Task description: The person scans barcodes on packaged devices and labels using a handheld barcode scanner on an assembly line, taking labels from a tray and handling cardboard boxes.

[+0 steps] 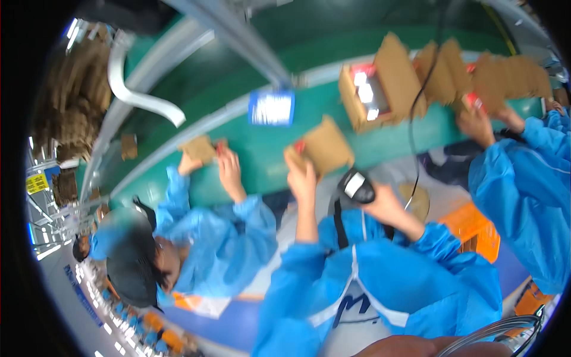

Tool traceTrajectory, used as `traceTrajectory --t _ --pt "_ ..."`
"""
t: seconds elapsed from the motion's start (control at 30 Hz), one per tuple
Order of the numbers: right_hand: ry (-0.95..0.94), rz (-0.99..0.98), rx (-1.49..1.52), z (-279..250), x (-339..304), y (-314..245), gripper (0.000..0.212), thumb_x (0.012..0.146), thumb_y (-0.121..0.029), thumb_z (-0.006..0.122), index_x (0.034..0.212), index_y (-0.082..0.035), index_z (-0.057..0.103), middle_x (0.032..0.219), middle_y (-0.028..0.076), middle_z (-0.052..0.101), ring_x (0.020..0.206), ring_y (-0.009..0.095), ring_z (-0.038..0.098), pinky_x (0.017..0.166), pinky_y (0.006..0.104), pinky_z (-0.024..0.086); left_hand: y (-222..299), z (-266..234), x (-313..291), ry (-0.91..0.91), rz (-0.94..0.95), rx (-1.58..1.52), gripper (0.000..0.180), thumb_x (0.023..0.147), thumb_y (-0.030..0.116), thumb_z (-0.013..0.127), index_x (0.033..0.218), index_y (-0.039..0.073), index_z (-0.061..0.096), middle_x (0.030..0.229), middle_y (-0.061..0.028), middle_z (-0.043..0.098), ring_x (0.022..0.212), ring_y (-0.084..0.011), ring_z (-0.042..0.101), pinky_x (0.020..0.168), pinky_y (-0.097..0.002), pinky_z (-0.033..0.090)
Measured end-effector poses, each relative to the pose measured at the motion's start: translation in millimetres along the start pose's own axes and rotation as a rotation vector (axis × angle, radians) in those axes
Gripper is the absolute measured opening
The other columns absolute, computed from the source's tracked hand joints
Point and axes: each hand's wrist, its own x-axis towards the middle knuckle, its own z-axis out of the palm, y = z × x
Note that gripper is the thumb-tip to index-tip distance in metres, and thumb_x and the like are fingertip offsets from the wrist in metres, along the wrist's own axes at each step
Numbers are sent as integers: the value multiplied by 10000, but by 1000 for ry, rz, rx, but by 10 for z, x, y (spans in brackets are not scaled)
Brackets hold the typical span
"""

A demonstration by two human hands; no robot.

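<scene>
My left hand (pixel 302 177) grips the near left side of a small open cardboard box (pixel 332 150). Its lid stands up on the right, and something red (pixel 299 146) shows at the box's left part; what lies inside is hidden. In my right hand (pixel 388 208) is a black handheld scanner (pixel 364 195) with a white label, held just to the right of the box and apart from it. The fingers of that hand are partly hidden behind the scanner.
A green conveyor belt (pixel 250 156) runs ahead, carrying several open cardboard boxes (pixel 404 71) at the right. A black cable (pixel 411 128) hangs across. Co-workers in blue (pixel 208 253) handle boxes on both sides. An orange crate (pixel 470 223) and a blue-framed sign (pixel 271 108) stand near.
</scene>
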Motion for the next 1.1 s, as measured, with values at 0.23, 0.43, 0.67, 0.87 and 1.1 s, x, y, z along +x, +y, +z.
traceTrajectory --t 0.23,0.43,0.67,0.87,1.1 --pt "-75 -145 -116 -184 161 -168 520 767 -256 674 1233 -87 518 964 226 657 888 428 620 769 479 517 142 178 127 159 248 275 834 817 235 611 1512 171 156 1409 -178 405 1262 -382 429 928 -466 454" --pt "-133 -221 -141 -370 347 -264 599 737 -257 710 1263 -66 499 961 229 663 885 417 634 779 461 524 198 1005 59 131 176 670 657 895 294 506 1492 189 252 1552 -147 191 1370 -411 278 1002 -632 331" --pt "-182 -251 -210 -522 494 -268 648 722 -237 691 1301 -43 473 1034 255 640 938 425 623 818 472 517 273 956 207 112 -65 497 786 768 484 643 1458 270 333 1518 -200 245 1275 -424 384 925 -600 407" --pt "-263 -75 -65 -531 822 -50 536 706 -224 730 1143 40 565 957 204 678 930 338 661 806 406 517 78 668 399 281 -155 -211 785 811 459 683 1416 70 367 1399 -261 359 1303 -416 339 1049 -485 314" --pt "-322 288 29 -280 1252 104 328 765 -255 745 928 8 637 719 82 651 448 134 574 438 279 458 62 251 284 63 -388 -948 767 809 293 717 1427 53 331 1424 -184 342 1299 -307 373 1061 -387 312"
